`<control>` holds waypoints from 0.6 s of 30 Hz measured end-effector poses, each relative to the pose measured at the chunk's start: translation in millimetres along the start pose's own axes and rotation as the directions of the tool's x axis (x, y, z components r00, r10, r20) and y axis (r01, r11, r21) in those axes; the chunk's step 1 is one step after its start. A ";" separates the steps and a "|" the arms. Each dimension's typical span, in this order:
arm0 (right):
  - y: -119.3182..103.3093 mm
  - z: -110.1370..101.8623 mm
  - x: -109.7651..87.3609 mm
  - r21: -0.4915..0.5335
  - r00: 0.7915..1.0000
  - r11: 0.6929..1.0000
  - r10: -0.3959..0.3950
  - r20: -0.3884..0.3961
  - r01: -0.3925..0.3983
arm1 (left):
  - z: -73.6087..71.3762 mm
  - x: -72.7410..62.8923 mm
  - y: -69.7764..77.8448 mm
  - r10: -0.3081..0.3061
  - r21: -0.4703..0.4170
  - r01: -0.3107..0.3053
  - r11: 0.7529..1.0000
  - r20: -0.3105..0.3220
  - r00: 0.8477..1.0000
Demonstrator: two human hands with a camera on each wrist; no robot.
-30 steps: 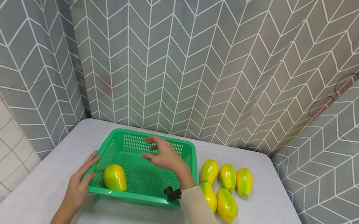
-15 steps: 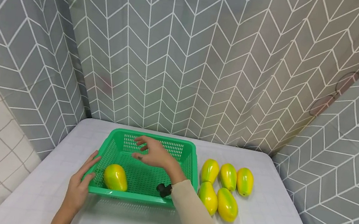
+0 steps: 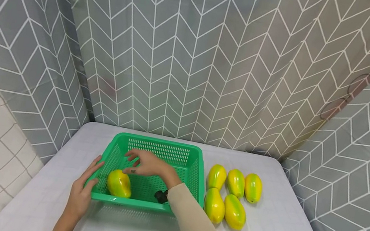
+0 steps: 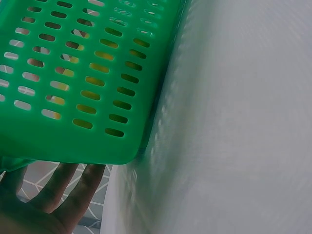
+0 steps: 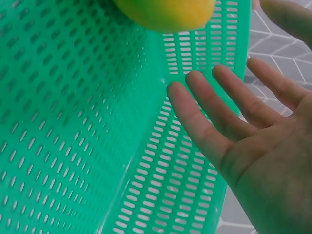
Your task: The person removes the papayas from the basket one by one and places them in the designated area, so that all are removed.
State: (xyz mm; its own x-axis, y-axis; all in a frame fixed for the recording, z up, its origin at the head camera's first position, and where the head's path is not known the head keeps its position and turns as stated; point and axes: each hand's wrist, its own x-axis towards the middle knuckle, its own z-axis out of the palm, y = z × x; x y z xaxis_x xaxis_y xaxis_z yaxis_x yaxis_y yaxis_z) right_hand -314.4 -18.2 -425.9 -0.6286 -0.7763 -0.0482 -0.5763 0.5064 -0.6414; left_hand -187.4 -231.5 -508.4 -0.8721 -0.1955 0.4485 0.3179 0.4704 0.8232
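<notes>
A green perforated plastic basket (image 3: pixel 143 203) stands on the table, with one yellow-green papaya (image 3: pixel 119 184) lying in its near left corner. Along the basket's left rim rests my left hand (image 3: pixel 80 189), its fingers extended and touching the edge. In the left wrist view those fingers (image 4: pixel 80 195) are spread beside the basket wall. Over the basket's inside hovers my right hand (image 3: pixel 149 165), fingers loosely bent and holding nothing, its thumb close to the papaya. The right wrist view has the right hand (image 5: pixel 243 131) spread apart from the papaya (image 5: pixel 168 12); whether the thumb touches it is unclear.
Several more papayas (image 3: pixel 234 212) lie in two rows on the white-covered table (image 3: pixel 280 225), right of the basket. Grey patterned curtains (image 3: pixel 193 61) enclose the table at the back and sides.
My right hand has moved left and down across the basket, toward the papaya inside. The left hand has stayed at the rim, and the basket has not moved.
</notes>
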 end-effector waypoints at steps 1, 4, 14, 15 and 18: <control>-0.9 0.9 1.8 -0.011 1.000 1.000 -0.003 0.016 0.004 | -0.1 0.4 -0.2 -0.002 0.002 0.002 1.000 -0.001 1.000; -3.2 4.8 7.4 -0.032 0.997 0.999 -0.012 0.072 0.014 | -0.6 0.8 -0.9 -0.010 0.008 0.010 1.000 -0.002 1.000; -11.3 16.4 16.3 -0.110 0.985 0.994 0.034 0.168 -0.015 | -1.0 -1.0 -2.0 -0.003 -0.003 0.003 1.000 0.004 1.000; -11.3 17.2 17.0 -0.119 0.985 0.993 0.036 0.169 -0.016 | -0.8 -1.0 -2.0 -0.001 -0.004 0.001 1.000 0.003 1.000; -10.6 20.2 19.2 -0.133 0.985 0.991 0.034 0.171 -0.011 | -0.3 -0.9 -1.8 0.008 -0.007 -0.008 1.000 0.000 1.000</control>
State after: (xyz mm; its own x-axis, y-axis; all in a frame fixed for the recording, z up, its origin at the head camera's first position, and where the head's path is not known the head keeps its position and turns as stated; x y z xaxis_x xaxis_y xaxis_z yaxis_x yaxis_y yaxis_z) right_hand -309.8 -46.1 -435.5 -0.5489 -0.8115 -0.2002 -0.6335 0.5602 -0.5337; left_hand -187.0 -232.5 -510.2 -0.8697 -0.1916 0.4548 0.3273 0.4658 0.8221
